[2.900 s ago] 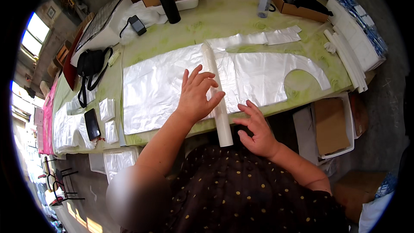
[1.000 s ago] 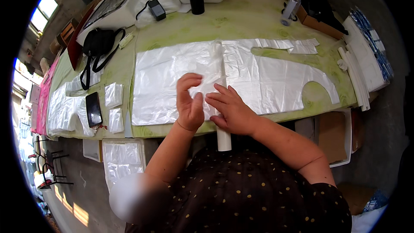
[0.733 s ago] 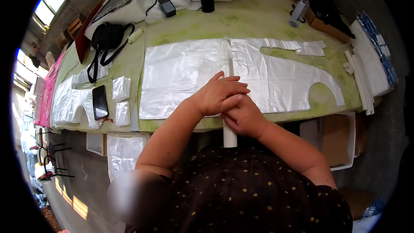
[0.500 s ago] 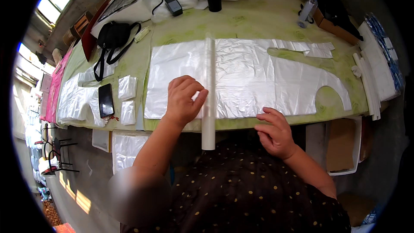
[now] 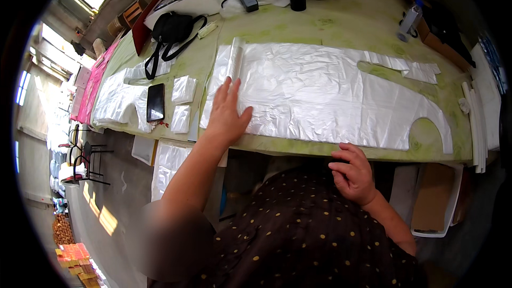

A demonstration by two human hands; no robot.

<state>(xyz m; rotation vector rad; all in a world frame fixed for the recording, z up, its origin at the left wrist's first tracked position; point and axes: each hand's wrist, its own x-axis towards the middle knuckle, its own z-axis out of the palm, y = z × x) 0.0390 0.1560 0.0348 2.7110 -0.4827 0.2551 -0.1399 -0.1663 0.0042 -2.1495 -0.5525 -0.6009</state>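
The roll (image 5: 236, 56) lies across the left end of the plastic sheet (image 5: 314, 93) on the worktop (image 5: 341, 21), left grip (image 5: 226, 114) spread over it, unclenched, right grip (image 5: 352, 173) loosely curled, empty; the roll looks light, stiff, best held near its ends, the sheet limp, slick

- The white tube (image 5: 235, 56) is lying near the left end of the plastic apron (image 5: 320, 90), no longer across its middle.
- The left hand (image 5: 226, 112) is extending its fingers over the tube, no longer curling them.
- The right hand (image 5: 353, 173) is hovering well apart from the left, no longer overlapping it.
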